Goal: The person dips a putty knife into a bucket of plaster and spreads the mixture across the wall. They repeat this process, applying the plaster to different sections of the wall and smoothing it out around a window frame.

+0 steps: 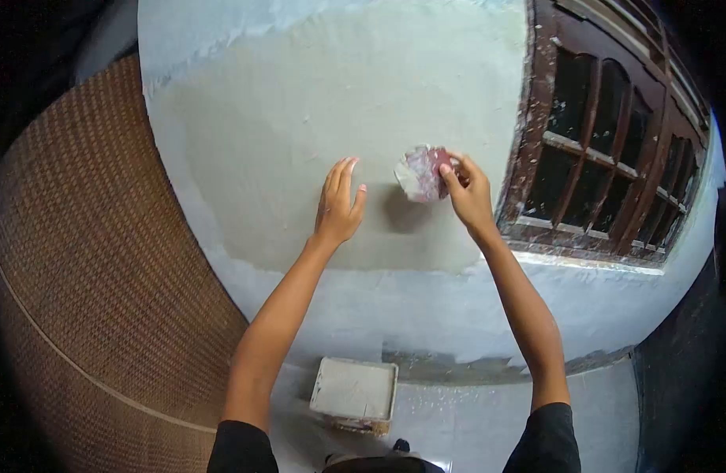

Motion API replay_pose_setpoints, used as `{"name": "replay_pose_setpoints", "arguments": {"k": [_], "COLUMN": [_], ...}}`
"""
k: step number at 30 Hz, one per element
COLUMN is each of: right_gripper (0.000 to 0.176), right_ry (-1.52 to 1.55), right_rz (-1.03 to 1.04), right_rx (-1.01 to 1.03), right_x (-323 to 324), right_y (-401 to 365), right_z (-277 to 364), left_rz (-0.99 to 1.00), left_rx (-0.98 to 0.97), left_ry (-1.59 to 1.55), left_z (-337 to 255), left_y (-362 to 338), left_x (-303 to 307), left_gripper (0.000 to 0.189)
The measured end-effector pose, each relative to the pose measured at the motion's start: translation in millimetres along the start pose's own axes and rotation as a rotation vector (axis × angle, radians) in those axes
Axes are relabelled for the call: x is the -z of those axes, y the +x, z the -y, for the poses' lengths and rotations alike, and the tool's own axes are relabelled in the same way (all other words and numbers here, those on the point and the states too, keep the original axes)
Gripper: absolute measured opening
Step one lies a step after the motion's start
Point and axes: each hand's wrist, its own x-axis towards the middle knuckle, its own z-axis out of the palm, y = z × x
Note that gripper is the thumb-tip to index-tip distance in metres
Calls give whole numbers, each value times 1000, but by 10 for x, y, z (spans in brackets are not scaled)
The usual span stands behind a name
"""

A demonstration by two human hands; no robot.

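Note:
My right hand [468, 189] grips the edge of a flat, roughly round reddish-brown piece [423, 173] between thumb and fingers. Whitish paste is smeared over much of its face, most thickly on the left side. It is held up in front of the wall [276, 118], and a shadow falls just below it. To the left, my left hand [341, 203] is raised close to the wall, fingers stretched upward and thumb apart, holding nothing. A large greyish-beige coated patch covers the wall behind both hands, with paler bluish-white paint around it.
A brown wooden window [591, 134] with white-splashed bars is set in the wall at right. Woven matting [102, 260] stands along the left side. On the grey tiled floor [473, 418] below sits a tub of pale paste [355, 388], with white specks scattered nearby.

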Motion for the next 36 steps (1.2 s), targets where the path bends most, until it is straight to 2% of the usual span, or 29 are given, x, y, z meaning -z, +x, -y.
{"name": "replay_pose_setpoints", "arguments": {"k": [2,11,17,19,21,23,24,28,32,36], "right_gripper": [25,27,29,28,25,23,23,24,23,22], "right_ry": [14,70,70,-53,-4,-223,-329,-367,-396,-478], "right_rz": [87,208,216,278,287,428,497,560,631,652], "right_rx": [-100,-537,-809,-826,-838,-753,-837,-875,-883,-852], "right_x": [-223,-1247,-1525,-1551,-1490,-1460,-1424,-1323,-1313,-1412], "right_y": [-352,-2127,-3518,-3967,-4446,-4829,-4981,-5590,-5984,-6272], "right_z": [-122,-893,-1490,-1643,-1938,-1999,-2007,-2261,-2427,-2757], "left_rz": [31,237,338,348,388,420,436,544,642,612], "left_rx": [33,302,460,570,646,726,783,988,1113,1154], "left_ry": [-6,-44,-77,-126,-112,-106,-114,-98,-67,-71], "left_z": [227,1072,1336,1378,1359,1342,1321,1166,993,868], "left_y": [-302,-2039,-3311,-3755,-4155,-4609,-4826,-5616,-6369,-6890], "left_x": [112,559,502,469,381,359,356,273,253,248], "left_gripper": [48,44,42,41,41,40,40,41,42,42]}}
